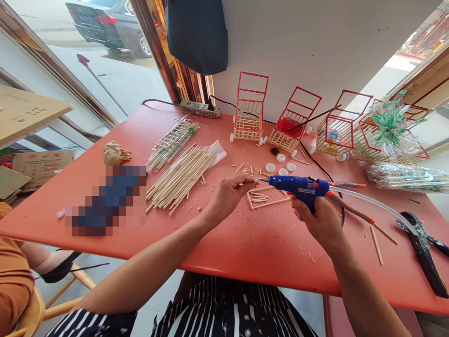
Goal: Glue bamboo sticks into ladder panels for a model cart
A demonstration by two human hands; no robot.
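The right hand is wrapped around the grip of a blue glue gun, which is held above the tabletop with its nozzle pointing toward the left hand. The left hand's thumb and fingers are pinched together at the tip (whatever sits between them is too small to make out). The gun looks light and rigid, best taken by its handle; the metal nozzle may be hot, so fingers belong well behind it. A flexible, translucent glue stick trails from its back and would probably sway with each turn of the wrist.

Just below lies an open frame of thin sticks, with short pieces inside it. It looks nearly weightless, stiff but brittle at the corners, so a gentle hold along one side seems safer than squeezing across it. Orange-handled pliers lie behind and beside the gun.

Farther out, a pile of loose sticks lies to the left, round white caps sit beyond the frame, and small stick-built carts with red handles stand near the wall.
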